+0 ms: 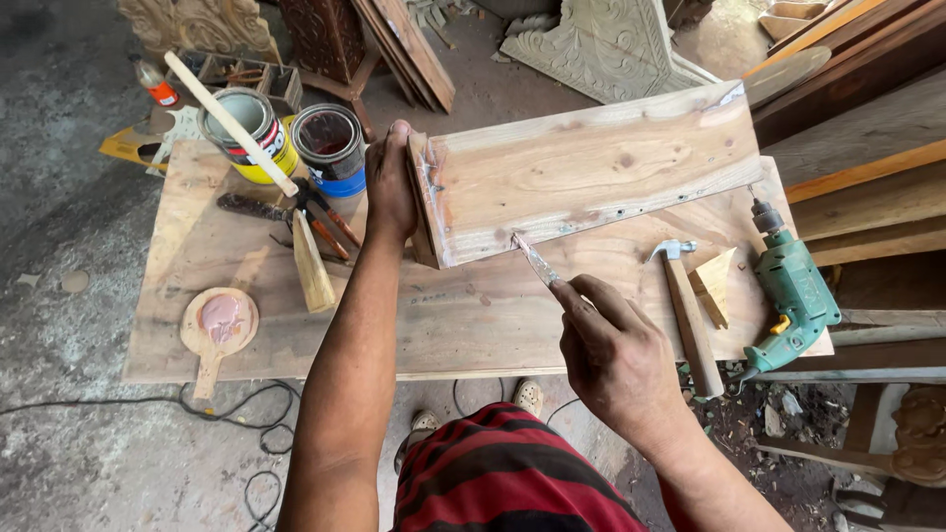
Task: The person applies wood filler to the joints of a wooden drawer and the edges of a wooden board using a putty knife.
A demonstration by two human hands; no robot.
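Plank (591, 167), pale wood with knots, is the biggest loose piece, resting on the plywood work table (463, 315) with its long axis running from lower left up to upper right, broad face tilted toward the camera, near edge touching the tabletop. Left hand (389, 182) clamps its left end, thumb up over the top corner, fingers wrapped behind where they can't be seen. Plank extends to the right of that grip, far end overhanging toward the stacked lumber (867, 167). Right hand (611, 355) sits below and in front of the plank, closed around a thin metal blade tool (535, 259), handle hidden in the fist. Blade points up-left, tip touching the plank's lower edge about a third of the way along from the held end. Rest, big to small: green electric drill (793, 300) lying at the table's right edge, bit end up; hammer (687, 315) just left of it, head away from the person; small wood wedge (714, 281) between the two; two open cans (296, 138) at the table's back left, a stick (229, 123) resting across one; wooden paddle (219, 330) with pink paste near the front left corner.
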